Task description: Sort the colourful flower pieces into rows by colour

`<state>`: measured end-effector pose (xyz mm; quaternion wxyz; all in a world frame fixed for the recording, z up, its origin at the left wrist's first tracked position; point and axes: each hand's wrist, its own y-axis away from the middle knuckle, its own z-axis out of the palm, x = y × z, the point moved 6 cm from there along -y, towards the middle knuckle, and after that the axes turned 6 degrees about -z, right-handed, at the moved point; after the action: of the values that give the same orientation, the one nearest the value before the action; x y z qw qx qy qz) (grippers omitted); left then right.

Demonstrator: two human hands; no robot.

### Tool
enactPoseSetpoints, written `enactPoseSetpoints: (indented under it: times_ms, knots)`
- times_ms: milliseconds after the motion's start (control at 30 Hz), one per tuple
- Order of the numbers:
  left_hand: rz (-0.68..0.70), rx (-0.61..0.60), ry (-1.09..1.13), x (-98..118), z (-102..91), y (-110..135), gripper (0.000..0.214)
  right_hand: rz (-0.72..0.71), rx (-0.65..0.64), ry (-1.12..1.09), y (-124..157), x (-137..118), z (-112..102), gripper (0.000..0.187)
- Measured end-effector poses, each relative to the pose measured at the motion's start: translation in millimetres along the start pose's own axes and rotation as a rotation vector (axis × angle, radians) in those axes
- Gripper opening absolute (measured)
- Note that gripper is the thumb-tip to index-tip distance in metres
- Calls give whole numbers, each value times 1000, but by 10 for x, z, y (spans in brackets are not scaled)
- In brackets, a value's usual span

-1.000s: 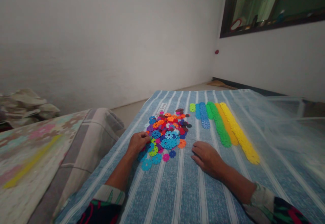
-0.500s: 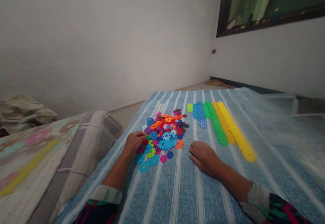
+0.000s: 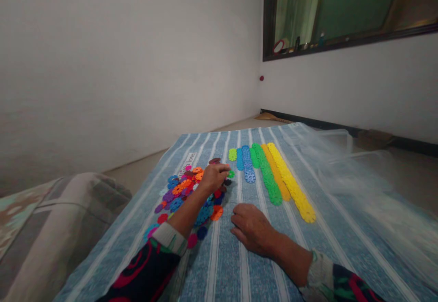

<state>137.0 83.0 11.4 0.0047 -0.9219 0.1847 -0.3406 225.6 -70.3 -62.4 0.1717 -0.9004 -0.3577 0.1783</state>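
Two pale walls (image 3: pixel 137 55) meet behind the worktop (image 3: pixel 198 288), with one dark-framed window (image 3: pixel 342 19) at upper right. One blue cloth (image 3: pixel 239 274) with white stripes covers the worktop. Two hands are in position above it.

Left hand (image 3: pixel 215 177): extended over the pile, fingers closed together at the tips, one green disc (image 3: pixel 232 174) pinched between them. The green disc is at the right edge of the pile, near the lower end of the lime row. One black disc (image 3: pixel 228 182) lies just below it.

Right hand (image 3: pixel 253 229): placed low at the cloth, fingers loosely bent, thumb slightly apart. Its palm is hidden; whether it holds anything cannot be told.

Pile (image 3: pixel 178 190): one, mixed colours, discs overlapping and partly covered by the left arm; an exact count is not possible. At its near edge, one pink disc (image 3: pixel 192 241) and one dark blue disc (image 3: pixel 202 233) lie side by side.

Rows of overlapping discs: seven. From left to right: one lime row (image 3: pixel 232 154), one light blue row (image 3: pixel 240 159), one mid-blue row (image 3: pixel 248 163), two green rows (image 3: pixel 268 176) (one short, one long), one amber row (image 3: pixel 278 176), one yellow row (image 3: pixel 290 181).
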Motion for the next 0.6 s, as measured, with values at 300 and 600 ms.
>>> enactPoseSetpoints:
  times_ms: [300,600]
  knots:
    - [203,-48,-405,674,815,-783,27,30,21,-43,-30,5,-5,12]
    - [213,-119,-448,619,1058,-959,29,37,39,-62,-47,-2,-42,12]
